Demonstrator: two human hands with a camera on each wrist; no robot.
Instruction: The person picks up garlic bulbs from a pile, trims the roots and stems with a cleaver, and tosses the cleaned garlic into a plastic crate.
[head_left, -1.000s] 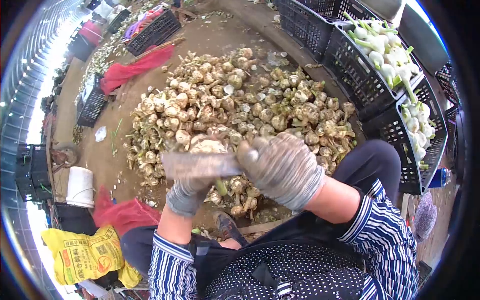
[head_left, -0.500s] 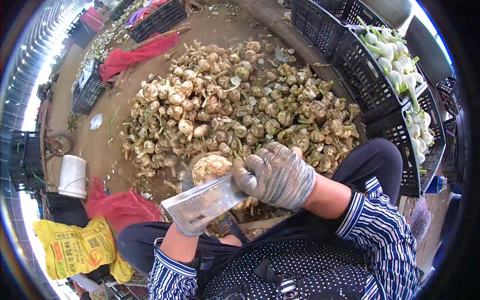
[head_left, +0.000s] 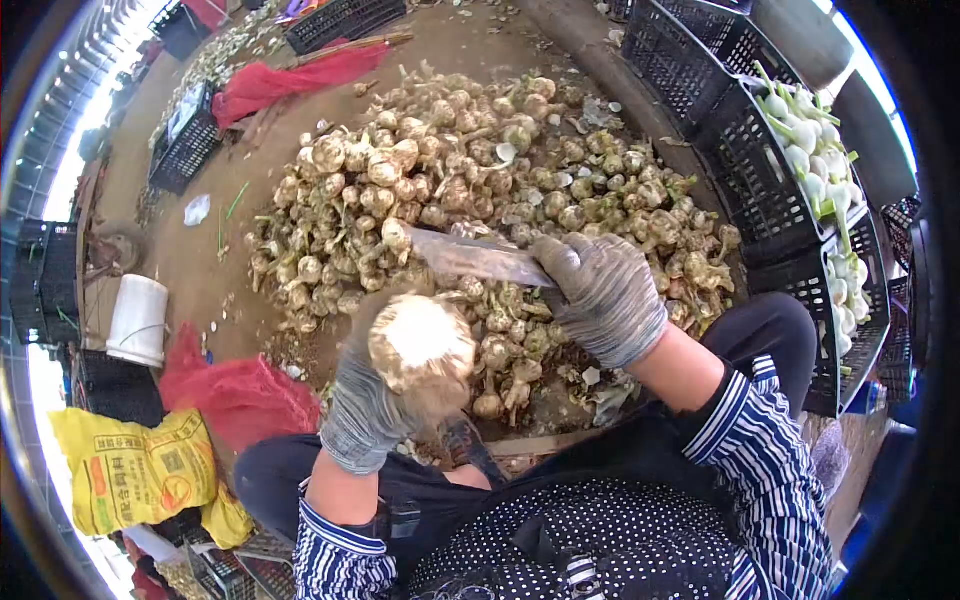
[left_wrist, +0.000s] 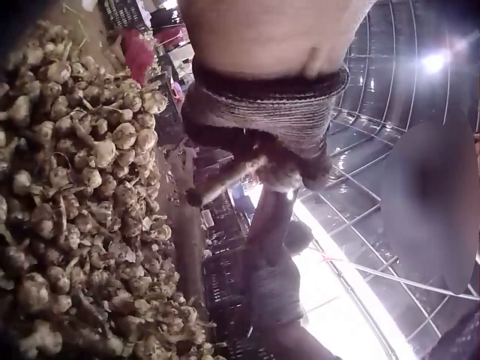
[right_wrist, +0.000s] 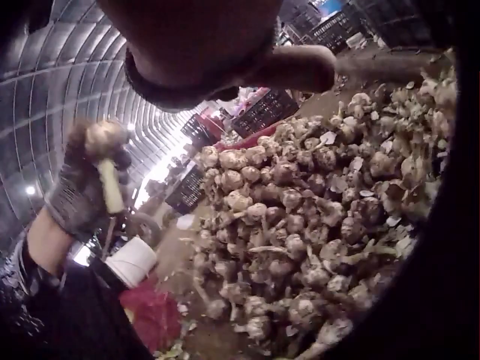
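My left hand (head_left: 365,400), in a grey knit glove, grips a large garlic bulb (head_left: 422,348) by its stem and holds it up with the root end toward the camera. The right wrist view shows that bulb (right_wrist: 101,137) and its pale stem (right_wrist: 112,187) in the left hand (right_wrist: 75,196). My right hand (head_left: 598,290), also gloved, grips a cleaver (head_left: 478,257) by the handle. Its blade points left over the pile of unpeeled garlic (head_left: 470,170) on the ground. The left wrist view shows the left glove (left_wrist: 262,120) beside the pile (left_wrist: 75,187).
Black crates (head_left: 750,170) at the right hold trimmed white garlic (head_left: 805,150). Red mesh sacks (head_left: 235,395) lie at the left and at the back (head_left: 300,75). A white bucket (head_left: 137,320), a yellow sack (head_left: 130,470) and another black crate (head_left: 185,150) stand at the left.
The cleaver has swung from in front of the left hand up and to the right, over the pile. My left hand has lifted the bulb toward the camera.
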